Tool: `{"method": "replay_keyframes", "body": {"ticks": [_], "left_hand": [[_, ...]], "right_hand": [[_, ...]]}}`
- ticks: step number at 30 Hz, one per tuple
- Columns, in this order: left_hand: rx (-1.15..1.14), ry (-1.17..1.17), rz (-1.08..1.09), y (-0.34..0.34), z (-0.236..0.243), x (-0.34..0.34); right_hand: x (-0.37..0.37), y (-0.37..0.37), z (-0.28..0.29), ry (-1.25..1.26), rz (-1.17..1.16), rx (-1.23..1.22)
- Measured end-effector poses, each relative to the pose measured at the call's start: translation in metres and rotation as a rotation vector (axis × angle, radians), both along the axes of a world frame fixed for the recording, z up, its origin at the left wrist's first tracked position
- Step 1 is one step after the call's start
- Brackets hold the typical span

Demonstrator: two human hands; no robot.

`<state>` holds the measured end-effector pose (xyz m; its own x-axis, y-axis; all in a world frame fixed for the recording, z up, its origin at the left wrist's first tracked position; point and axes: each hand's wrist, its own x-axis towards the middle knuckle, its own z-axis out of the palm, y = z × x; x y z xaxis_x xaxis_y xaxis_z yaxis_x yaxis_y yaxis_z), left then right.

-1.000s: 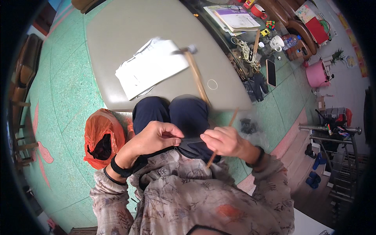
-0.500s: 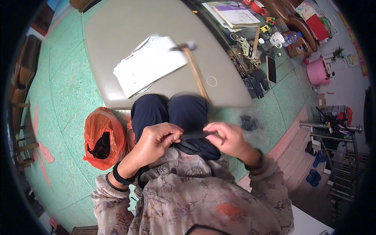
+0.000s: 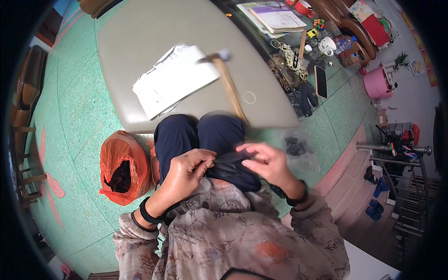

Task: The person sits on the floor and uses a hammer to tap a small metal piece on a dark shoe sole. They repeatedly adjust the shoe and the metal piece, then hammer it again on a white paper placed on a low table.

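Note:
Over my lap, my left hand [image 3: 189, 169] pinches one end of a thin black strip of cloth [image 3: 228, 164] between thumb and fingertips. The strip hangs loose and folded against dark blue trousers, so its full shape is hard to make out. At its other end, my right hand [image 3: 270, 165] has the cloth between its thumb and bent forefinger, in a loose hold. Beyond my knees, a wooden-handled hammer [image 3: 229, 88] lies across the edge of white paper sheets [image 3: 175, 81] on a grey padded seat [image 3: 135, 42]. Beside the handle rests a thin rubber band [image 3: 249, 97].
An orange plastic bag [image 3: 123, 158] with dark contents stands on the green floor to my left. At the far right, a glass table holds a phone [image 3: 320, 81], a white mug [image 3: 327, 45], tangled cord [image 3: 291, 56] and papers [image 3: 280, 18]. A metal rack [image 3: 396, 148] stands further right.
The black strip was stretched fairly straight between my hands; now it is slack and bunched. My right thumb and forefinger have spread a little. The view has shifted slightly.

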<state>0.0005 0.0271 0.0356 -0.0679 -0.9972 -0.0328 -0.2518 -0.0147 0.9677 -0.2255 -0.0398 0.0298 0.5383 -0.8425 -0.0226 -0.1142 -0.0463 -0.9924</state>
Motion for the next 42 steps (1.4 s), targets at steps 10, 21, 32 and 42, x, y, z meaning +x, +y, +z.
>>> {"method": "replay_keyframes", "body": {"ticks": [10, 21, 32, 42], "left_hand": [[-0.128, -0.064, 0.018, -0.004, 0.005, -0.004], [-0.251, -0.123, 0.049, -0.005, -0.005, -0.006], [-0.03, 0.167, 0.036, -0.003, -0.007, -0.004], [-0.006, 0.171, -0.049, -0.004, -0.016, -0.003]], "right_hand": [[-0.003, -0.004, 0.001, 0.03, 0.035, -0.179], [0.006, -0.002, 0.02, 0.197, 0.091, -0.507], [0.017, 0.011, 0.021, 0.105, 0.039, -0.328], [0.022, 0.019, 0.02, 0.102, 0.002, -0.171]]}}
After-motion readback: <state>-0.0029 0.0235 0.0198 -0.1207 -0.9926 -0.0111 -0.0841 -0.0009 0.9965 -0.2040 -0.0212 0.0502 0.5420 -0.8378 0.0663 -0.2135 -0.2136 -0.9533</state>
